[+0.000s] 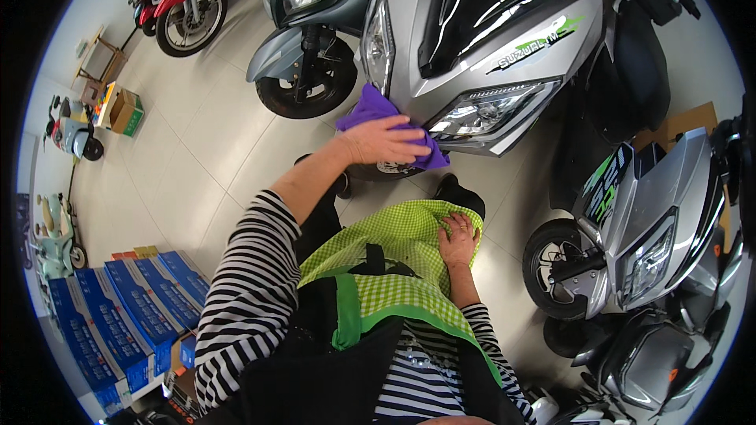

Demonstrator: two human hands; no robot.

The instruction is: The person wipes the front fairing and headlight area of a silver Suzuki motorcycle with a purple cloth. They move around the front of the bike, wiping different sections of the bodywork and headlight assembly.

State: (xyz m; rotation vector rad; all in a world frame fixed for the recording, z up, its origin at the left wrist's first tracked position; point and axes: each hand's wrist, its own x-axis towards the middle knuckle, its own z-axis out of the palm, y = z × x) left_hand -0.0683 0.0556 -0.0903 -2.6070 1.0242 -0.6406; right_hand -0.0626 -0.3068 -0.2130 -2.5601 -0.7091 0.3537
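Left hand (378,143) on purple cloth (368,108), silver scooter (421,98)

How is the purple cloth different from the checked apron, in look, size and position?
Look: the purple cloth is plain, while the checked apron is yellow-green and white with a solid green border.
Size: the purple cloth is much smaller than the checked apron.
Position: the purple cloth is under the left hand at the silver scooter's front; the checked apron is worn.
Shared: both are fabric.
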